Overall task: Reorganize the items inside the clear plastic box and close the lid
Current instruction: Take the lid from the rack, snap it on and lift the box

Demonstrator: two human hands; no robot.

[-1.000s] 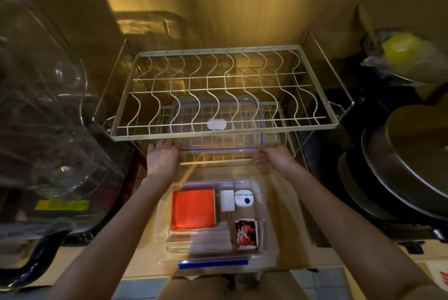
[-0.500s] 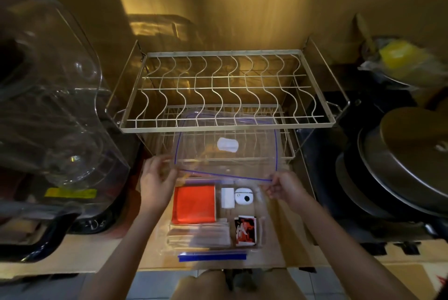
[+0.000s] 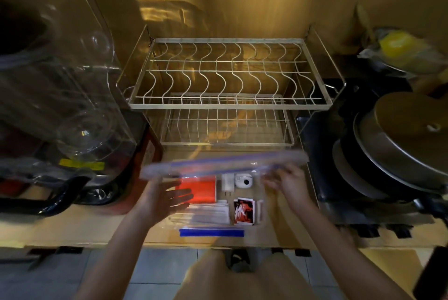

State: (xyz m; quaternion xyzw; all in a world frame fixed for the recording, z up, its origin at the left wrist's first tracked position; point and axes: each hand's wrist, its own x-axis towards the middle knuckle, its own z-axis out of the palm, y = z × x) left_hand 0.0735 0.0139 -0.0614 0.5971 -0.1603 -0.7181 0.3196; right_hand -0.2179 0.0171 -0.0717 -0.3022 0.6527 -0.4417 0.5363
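Note:
The clear plastic box (image 3: 260,207) sits on the counter's near edge with a blue strip (image 3: 211,232) along its front. Inside lie an orange-red flat pack (image 3: 197,189), a white plug (image 3: 228,183), a white earbud case (image 3: 243,181), a red picture card (image 3: 243,211) and pale flat sleeves (image 3: 203,212). The blue-edged clear lid (image 3: 225,163) hovers blurred and tilted over the box's far end. My right hand (image 3: 287,184) grips its right side. My left hand (image 3: 162,199) is spread flat under its left end, over the box.
A two-tier wire dish rack (image 3: 230,106) stands right behind the box. A large clear jug (image 3: 60,96) lies at the left. Stacked metal pans (image 3: 400,152) sit on a dark stove at the right, with a yellow item in a bag (image 3: 397,45) beyond them.
The lid came out from under the rack toward me and dropped flatter over the box. My left hand let go of its corner and spread open beneath it.

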